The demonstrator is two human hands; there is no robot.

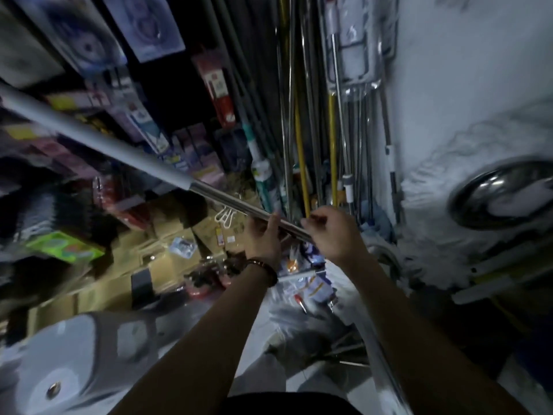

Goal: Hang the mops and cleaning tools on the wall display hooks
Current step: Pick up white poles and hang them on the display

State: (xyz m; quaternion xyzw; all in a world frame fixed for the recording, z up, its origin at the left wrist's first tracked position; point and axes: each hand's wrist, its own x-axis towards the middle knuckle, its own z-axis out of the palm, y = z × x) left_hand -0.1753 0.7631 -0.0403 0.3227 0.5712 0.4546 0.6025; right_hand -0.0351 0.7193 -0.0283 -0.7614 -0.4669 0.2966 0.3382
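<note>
Both hands, left (263, 238) & right (335, 232), clamped round 1 mop pole (119, 151).

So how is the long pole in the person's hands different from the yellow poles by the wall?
The held pole is grey along most of its length and shiny metal near the hands; the yellow poles are yellow. The held pole slants across the view, while the yellow poles stand nearly upright among other handles. The left hand and right hand grip the held pole; nothing holds the yellow ones. Both are long and thin.

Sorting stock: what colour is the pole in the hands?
Head view: pole pale grey, shiny metal near the hands.
</note>
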